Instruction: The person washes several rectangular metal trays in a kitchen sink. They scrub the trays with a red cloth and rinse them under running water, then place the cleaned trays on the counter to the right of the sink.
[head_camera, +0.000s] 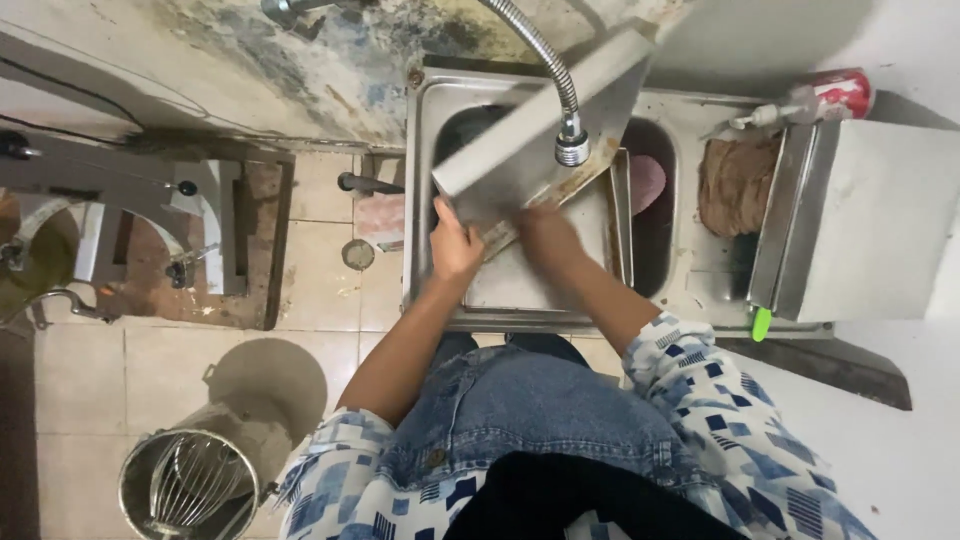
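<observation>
A tray (530, 130) leans tilted over the sink (520, 290), under the spray head of the hose tap (571, 148) that hangs from the wall behind. The left hand (453, 245) grips the tray's lower left edge; the right hand (545, 235) lies against its lower edge, beside the left. Right of the sink, a rag (737, 185) lies on the drainboard, with a bottle (815, 98) behind it. On the floor at the left stands a bowl (190, 480) with a whisk (195, 478) in it.

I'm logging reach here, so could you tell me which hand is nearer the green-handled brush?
Right. The right hand works in the sink, closer to the green-handled brush; the left hand grips the tray's far edge.
</observation>
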